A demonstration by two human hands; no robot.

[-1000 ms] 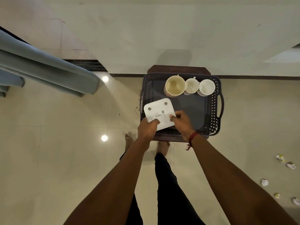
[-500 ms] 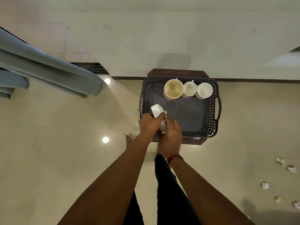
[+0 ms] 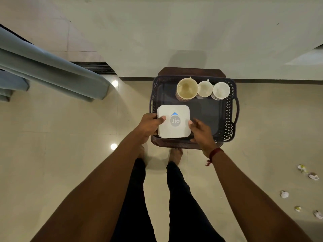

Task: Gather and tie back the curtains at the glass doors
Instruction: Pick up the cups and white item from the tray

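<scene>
While the grey-blue curtains [image 3: 52,72] hang in folds at the upper left of the frame, well apart from both hands, a dark tray [image 3: 229,110] sits at centre right. Over its lower left corner, the left hand [image 3: 150,124] grips a white box [image 3: 174,131] by its left edge. The right hand [image 3: 201,133] touches the right edge, fingers relaxed. 3 cups [image 3: 186,89] line the tray's upper side.

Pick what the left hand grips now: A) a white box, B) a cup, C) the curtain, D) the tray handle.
A: the left hand grips the white box at its left edge, thumb on top; the cups, curtain and tray handle are untouched.
</scene>
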